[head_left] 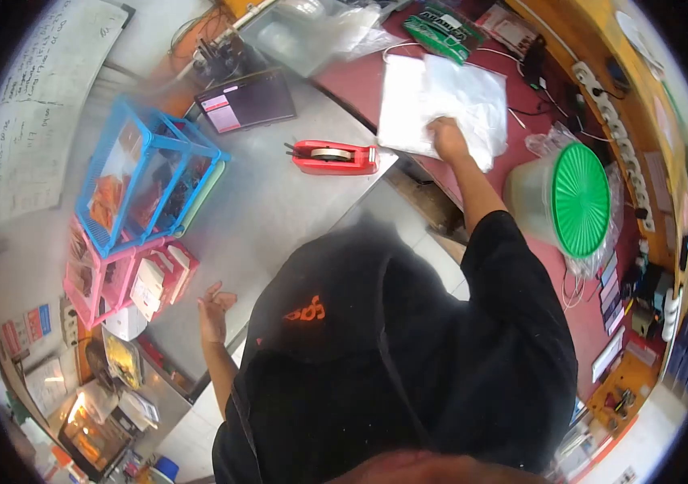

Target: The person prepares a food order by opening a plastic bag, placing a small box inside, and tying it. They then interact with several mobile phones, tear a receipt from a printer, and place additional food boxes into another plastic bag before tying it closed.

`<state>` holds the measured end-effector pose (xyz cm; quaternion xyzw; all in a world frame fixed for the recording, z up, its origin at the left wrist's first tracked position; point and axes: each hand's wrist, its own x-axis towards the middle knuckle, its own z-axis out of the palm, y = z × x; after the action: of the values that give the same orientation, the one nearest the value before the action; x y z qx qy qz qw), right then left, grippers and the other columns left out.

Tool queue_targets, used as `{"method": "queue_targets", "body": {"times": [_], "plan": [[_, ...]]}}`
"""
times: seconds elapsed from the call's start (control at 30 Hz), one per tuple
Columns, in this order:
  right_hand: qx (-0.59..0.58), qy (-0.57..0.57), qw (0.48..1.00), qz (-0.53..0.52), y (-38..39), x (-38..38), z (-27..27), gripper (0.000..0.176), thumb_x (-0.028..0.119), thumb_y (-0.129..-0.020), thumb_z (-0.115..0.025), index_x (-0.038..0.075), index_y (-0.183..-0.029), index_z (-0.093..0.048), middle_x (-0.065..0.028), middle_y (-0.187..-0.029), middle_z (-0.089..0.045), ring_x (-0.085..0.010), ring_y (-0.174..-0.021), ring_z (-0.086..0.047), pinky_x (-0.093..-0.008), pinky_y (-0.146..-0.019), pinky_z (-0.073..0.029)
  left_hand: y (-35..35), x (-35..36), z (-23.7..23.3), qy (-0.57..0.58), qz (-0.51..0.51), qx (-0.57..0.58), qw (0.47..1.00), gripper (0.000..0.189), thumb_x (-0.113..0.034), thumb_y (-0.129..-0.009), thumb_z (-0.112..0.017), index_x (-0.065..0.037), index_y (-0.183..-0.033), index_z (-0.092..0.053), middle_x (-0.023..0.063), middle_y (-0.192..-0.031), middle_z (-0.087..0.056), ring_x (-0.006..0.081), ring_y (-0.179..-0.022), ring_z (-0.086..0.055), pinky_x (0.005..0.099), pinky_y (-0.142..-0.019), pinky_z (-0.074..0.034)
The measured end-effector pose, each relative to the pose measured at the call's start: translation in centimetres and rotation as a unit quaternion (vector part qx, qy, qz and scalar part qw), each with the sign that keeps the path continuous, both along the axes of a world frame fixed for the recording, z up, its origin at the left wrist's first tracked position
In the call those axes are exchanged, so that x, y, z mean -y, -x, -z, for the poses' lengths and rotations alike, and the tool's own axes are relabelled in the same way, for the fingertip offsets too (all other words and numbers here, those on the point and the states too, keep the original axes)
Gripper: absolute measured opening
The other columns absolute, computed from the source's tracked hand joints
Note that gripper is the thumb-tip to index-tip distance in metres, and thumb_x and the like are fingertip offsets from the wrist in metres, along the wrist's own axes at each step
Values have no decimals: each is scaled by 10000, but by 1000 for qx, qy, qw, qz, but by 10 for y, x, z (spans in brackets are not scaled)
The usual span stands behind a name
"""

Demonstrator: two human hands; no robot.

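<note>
My right hand is at a stack of clear and white plastic bags on the dark red table, its fingers closed against the top bag. How much it pinches is partly hidden by the hand itself. My left hand hangs near the metal counter's edge with fingers apart and nothing in it. Close to it stands a pink plastic rack holding cartons. A red tape dispenser with a roll of tape sits on the counter between my two hands.
Left on the metal counter are a blue tiered basket and a tablet. At right, a tub with a green lid stands on the red table. A green packet, cables and a power strip lie behind.
</note>
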<state>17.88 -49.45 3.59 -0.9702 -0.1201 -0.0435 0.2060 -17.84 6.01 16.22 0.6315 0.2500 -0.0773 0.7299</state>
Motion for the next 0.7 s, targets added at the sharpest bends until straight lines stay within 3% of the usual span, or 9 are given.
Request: {"method": "queue_targets", "body": {"times": [0.03, 0.07, 0.13, 0.17, 0.37, 0.43, 0.6, 0.7], "plan": [[32, -4, 999, -17, -6, 4, -1, 156, 36, -706, -591, 49, -836, -677, -153, -917, -624, -334, -957, -547, -394, -868, -439, 2, 4, 6, 19, 8, -1, 1000, 784, -686, -877, -294, -20, -1262, -441, 89, -935, -627, 184, -913, -562, 326, -841, -365], [23, -5, 999, -24, -8, 10, -3, 156, 36, -706, -591, 49, -836, -677, -153, -917, -624, -334, -957, -547, -394, -868, -439, 6, 11, 16, 19, 1, -11, 1000, 784, -686, -877, -294, -20, -1262, -441, 89, -935, -627, 184, -913, -562, 326, -841, -365], [-76, -16, 996, -40, -5, 9, -42, 214, 94, -674, -678, 54, -884, -682, -146, -969, -609, -327, -948, -552, -374, -863, -444, 14, 26, 31, 43, -7, -41, 998, 787, -697, -871, -288, -41, -1278, -438, 82, -1015, -619, 179, -945, -555, 334, -851, -360], [-62, -2, 995, -79, -7, 13, -48, 310, 163, -625, -755, 77, -915, -689, -122, -962, -600, -320, -958, -544, -384, -865, -436, 14, 38, 27, 10, -22, -85, 996, 778, -694, -871, -291, -50, -1283, -441, 79, -1086, -603, 174, -982, -543, 337, -861, -358], [-7, 63, 985, -162, 2, 7, -57, 200, 159, -696, -707, 100, -888, -711, -100, -997, -602, -301, -995, -528, -400, -875, -419, -2, 61, 37, -2, -24, -102, 994, 755, -670, -869, -332, -43, -1267, -465, 93, -1123, -593, 182, -1022, -536, 352, -905, -362], [10, 48, 986, -160, 4, 10, -49, 117, 159, -713, -673, 114, -811, -717, -65, -990, -598, -287, -964, -537, -406, -839, -436, -10, 67, 27, -21, -30, -92, 995, 754, -668, -869, -335, -39, -1263, -469, 96, -1127, -591, 187, -1027, -536, 353, -907, -370], [46, 34, 993, -100, 7, 8, -70, 36, 95, -660, -690, 91, -695, -682, -72, -770, -615, -292, -806, -560, -408, -708, -455, -11, 67, 28, -35, -24, -72, 996, 758, -678, -860, -350, -45, -1259, -470, 93, -1132, -583, 192, -1021, -532, 348, -881, -382], [35, 43, 996, -73, 5, 10, -77, 36, 106, -702, -695, 82, -723, -679, -64, -794, -624, -277, -802, -557, -391, -707, -445, -22, 70, 26, -60, -20, -69, 996, 758, -683, -861, -339, -47, -1248, -483, 94, -1120, -585, 200, -1012, -539, 350, -886, -383]]}}
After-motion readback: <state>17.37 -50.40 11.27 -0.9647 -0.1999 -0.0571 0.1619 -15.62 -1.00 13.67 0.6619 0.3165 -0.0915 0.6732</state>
